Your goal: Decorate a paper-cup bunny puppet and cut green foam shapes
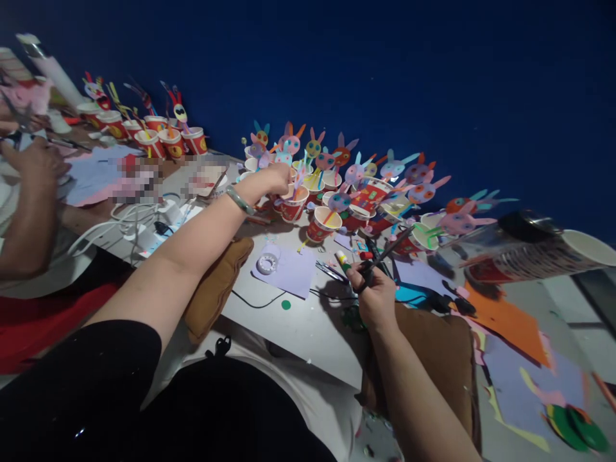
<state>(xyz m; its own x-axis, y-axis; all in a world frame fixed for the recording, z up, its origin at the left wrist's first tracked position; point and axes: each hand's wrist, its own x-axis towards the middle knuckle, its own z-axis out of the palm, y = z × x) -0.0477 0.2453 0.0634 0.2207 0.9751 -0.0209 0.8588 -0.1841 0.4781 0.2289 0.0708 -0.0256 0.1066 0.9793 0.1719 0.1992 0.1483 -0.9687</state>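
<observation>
My left hand reaches in among paper cups with its fingers closed; what they grip is hidden. Just beside the fingers is a red-and-white paper cup with a pale paper rabbit standing in it. In front of it to the right stands another cup with a purple rabbit head. Dark-handled scissors are in my right hand, blades pointing up and to the right. A glue stick shows by that thumb. A roll of tape rests on lilac paper.
Several cups with paper rabbits line the blue wall. At right are stacked cups, orange paper and paper scraps. A power strip with white cables lies left. Another person's hands work at far left. Brown cushions border the table's front.
</observation>
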